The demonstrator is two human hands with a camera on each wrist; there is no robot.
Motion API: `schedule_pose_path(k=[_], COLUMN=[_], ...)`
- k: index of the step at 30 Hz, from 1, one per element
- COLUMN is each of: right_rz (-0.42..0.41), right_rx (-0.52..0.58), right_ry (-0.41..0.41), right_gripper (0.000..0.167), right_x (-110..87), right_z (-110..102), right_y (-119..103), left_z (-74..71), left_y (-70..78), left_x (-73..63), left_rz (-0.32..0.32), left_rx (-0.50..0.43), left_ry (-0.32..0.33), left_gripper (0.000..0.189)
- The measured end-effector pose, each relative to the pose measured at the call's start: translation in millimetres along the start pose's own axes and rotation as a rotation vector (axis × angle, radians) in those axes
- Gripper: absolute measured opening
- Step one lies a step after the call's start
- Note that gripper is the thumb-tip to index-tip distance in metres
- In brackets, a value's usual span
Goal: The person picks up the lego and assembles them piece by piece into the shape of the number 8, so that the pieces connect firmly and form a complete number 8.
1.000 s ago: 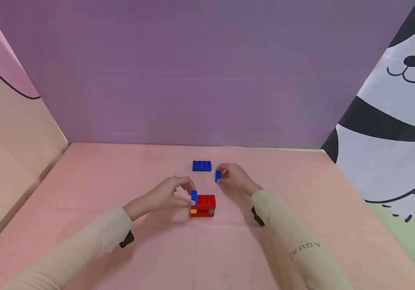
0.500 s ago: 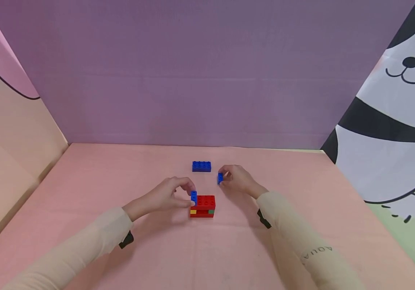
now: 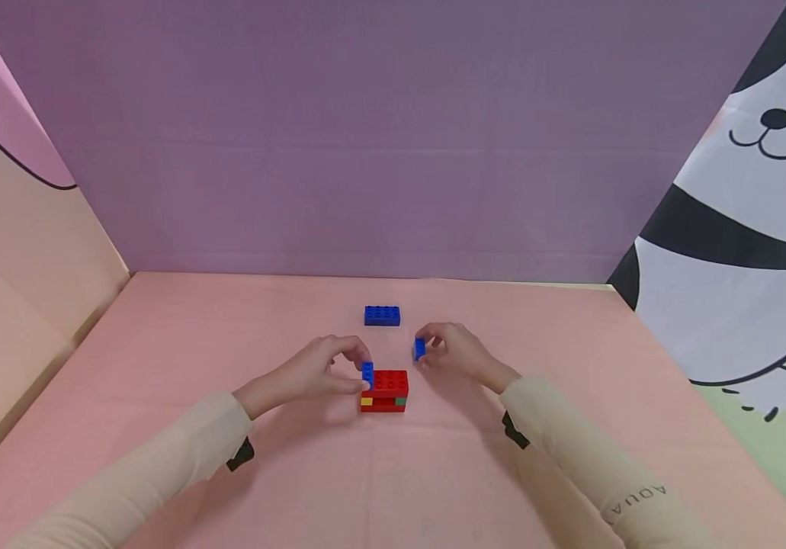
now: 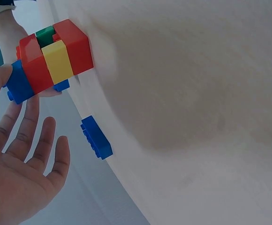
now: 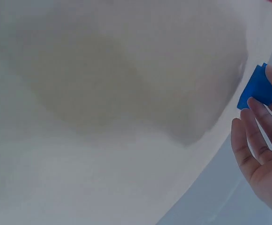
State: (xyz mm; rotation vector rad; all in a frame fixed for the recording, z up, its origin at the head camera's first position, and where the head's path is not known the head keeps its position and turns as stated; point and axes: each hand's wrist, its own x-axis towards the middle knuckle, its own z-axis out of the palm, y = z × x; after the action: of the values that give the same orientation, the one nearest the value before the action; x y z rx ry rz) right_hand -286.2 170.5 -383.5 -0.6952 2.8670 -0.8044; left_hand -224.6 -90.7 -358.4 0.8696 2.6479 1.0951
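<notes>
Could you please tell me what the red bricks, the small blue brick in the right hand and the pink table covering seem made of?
Red bricks: probably hard plastic, smooth and opaque, judging by crisp edges and studs.
Small blue brick: likely similar plastic, given its smooth, even-coloured sides.
Pink table covering: matte, perhaps cloth or vinyl; faint creases suggest a thin sheet.

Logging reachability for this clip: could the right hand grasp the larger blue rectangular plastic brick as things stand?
Probably not without letting go first: nothing visible blocks the way from the right hand to the larger blue brick, but its fingers pinch a small blue studded plastic brick.
</notes>
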Motion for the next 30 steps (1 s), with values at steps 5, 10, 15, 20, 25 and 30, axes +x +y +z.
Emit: schedule_pose_path(k=[5, 10, 15, 20, 25, 30], right_rz=[-0.062, -0.076, -0.097, -0.13, -0.136, -0.145], right_rx=[-0.006, -0.011, -0.023, -0.03, -0.017, 0.016], right_ry=[0.019, 0.026, 0.025, 0.049, 0.071, 0.066], right_gripper=[0.028, 0.031, 0.035, 0.035, 0.035, 0.036], right_x=[-10.5, -20.1, -27.5, -34.5, -40.6, -46.7], right_z=[-3.4, -7.4, -10.6, -15.7, -20.7, -22.7], right_y=[-3.9, -10.3, -16.3, -25.2, -33.1, -40.2], left_z=[0.1, 0.2, 0.2, 0.3, 0.5, 0.1], left_y=[-0.7, -0.8, -0.8, -1.1, -0.5, 0.7], left_x=[-0.3, -0.2, 0.1, 0.3, 0.1, -0.1], left_rz=[0.003, -0.002, -0.003, -0.003, -0.008, -0.017], left_rx=[0.004, 0.009, 0.012, 0.013, 0.001, -0.011], left_ry=[0.002, 0.003, 0.003, 0.003, -0.001, -0.005], left_gripper=[0.027, 0.027, 0.027, 0.028, 0.027, 0.028])
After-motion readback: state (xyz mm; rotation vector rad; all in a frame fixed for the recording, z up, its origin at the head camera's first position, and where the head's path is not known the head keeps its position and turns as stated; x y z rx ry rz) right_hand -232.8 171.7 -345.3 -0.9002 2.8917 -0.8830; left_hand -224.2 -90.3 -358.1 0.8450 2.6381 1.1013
